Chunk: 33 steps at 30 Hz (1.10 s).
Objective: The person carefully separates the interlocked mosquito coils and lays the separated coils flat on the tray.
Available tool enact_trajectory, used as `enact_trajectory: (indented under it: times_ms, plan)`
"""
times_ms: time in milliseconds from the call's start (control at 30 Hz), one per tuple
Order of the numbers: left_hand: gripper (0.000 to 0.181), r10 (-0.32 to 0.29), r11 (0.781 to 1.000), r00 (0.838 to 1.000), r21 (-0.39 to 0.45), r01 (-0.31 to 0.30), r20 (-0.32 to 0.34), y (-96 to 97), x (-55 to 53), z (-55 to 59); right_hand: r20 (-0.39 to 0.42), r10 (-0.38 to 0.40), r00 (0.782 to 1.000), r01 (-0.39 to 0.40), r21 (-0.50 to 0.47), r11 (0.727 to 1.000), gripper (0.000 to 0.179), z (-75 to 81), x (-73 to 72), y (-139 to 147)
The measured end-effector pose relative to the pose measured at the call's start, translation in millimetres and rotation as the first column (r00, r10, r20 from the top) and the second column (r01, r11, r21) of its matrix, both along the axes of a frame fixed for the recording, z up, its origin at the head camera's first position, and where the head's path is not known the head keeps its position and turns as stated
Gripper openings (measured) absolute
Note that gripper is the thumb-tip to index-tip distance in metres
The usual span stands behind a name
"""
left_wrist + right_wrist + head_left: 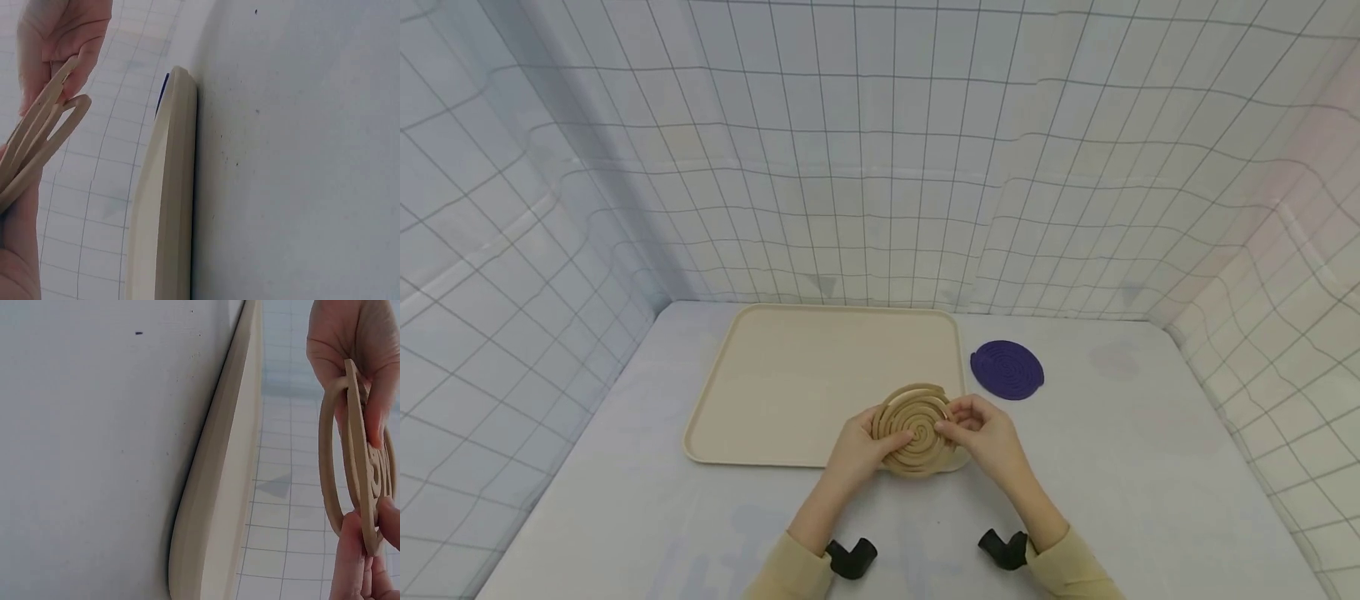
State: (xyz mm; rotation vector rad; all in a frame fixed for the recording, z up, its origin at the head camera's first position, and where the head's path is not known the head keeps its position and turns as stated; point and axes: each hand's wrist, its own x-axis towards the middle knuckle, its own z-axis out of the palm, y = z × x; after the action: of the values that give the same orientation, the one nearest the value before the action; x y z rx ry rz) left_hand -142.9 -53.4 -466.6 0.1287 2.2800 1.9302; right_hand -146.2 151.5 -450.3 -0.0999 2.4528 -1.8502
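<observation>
- Tan coil [922, 435]: a flat spiral held up at the lower middle of the head view, overlapping the tray's lower right corner; both wrist views show it lifted clear of the tray. One outer ring stands away from the rest (plainest in the right wrist view).
- Left hand [853, 450]: grips the coil's left side, thumb lying across the front face, the fingers mostly hidden behind.
- Right hand [992, 433]: pinches the coil's right edge, a narrow grip with the thumb in front.
- Tray [835, 375]: beige with rounded corners, centre to left of the frame, flat on the white table [1150, 450].
- Purple coil [1007, 370]: a round spiral lying on the table, right of centre, just beside the tray's right rim.
- Sheet [917, 167]: pale with dark grid lines, filling the frame's upper half behind the table.
</observation>
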Motion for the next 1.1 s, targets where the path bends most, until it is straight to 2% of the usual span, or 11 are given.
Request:
enact_trajectory:
  times_ms: [133, 233, 367, 500, 633, 733, 833, 933, 1100]
  plan:
    - [0.04, -0.067, 0.997, 0.998, -0.044, 0.067, -0.019, -6.6, -2.0, 3.0, 0.007, 0.072, 0.997, -0.073, 0.016, 0.997, 0.025, 2.2, -2.0, 5]
    - [0.037, -0.105, 0.993, 0.994, -0.061, 0.104, -0.022, -11.0, -3.1, 6.1, 0.013, 0.093, 0.996, -0.094, 0.051, 0.994, 0.024, 4.2, -2.8, 8]
    - [0.037, -0.117, 0.99, 0.993, -0.08, 0.114, -0.031, -13.7, -3.3, 8.6, -0.015, 0.06, 0.998, -0.059, 0.089, 0.994, 0.025, 6.1, -3.2, 12]
    - [0.032, -0.129, 0.985, 0.99, -0.127, 0.121, -0.059, -13.7, -2.1, 10.0, -0.08, 0.044, 0.996, -0.034, 0.116, 0.993, 0.023, 8.0, -8.0, 17]
    - [0.028, -0.161, 0.971, 0.984, -0.188, 0.144, -0.079, -12.1, -1.3, 10.8, -0.128, 0.12, 0.984, -0.099, 0.155, 0.983, 0.021, 10.4, -13.2, 20]
    - [0.029, -0.176, 0.965, 0.982, -0.207, 0.158, -0.072, -11.0, -0.5, 11.5, -0.123, 0.181, 0.976, -0.16, 0.163, 0.974, 0.02, 12.5, -15.0, 20]
    - [0.03, -0.172, 0.968, 0.984, -0.194, 0.16, -0.052, -10.5, 0.0, 11.3, -0.126, 0.189, 0.974, -0.167, 0.165, 0.972, 0.018, 12.3, -15.7, 18]
    - [0.033, -0.15, 0.977, 0.988, -0.156, 0.145, -0.023, -10.2, 0.1, 10.3, -0.177, 0.166, 0.97, -0.137, 0.164, 0.977, 0.015, 9.5, -14.1, 16]
    - [0.037, -0.052, 0.995, 0.998, -0.089, 0.054, 0.017, -8.3, 0.5, 8.8, -0.358, 0.146, 0.922, -0.073, 0.212, 0.975, 0.013, 4.9, -9.6, 10]
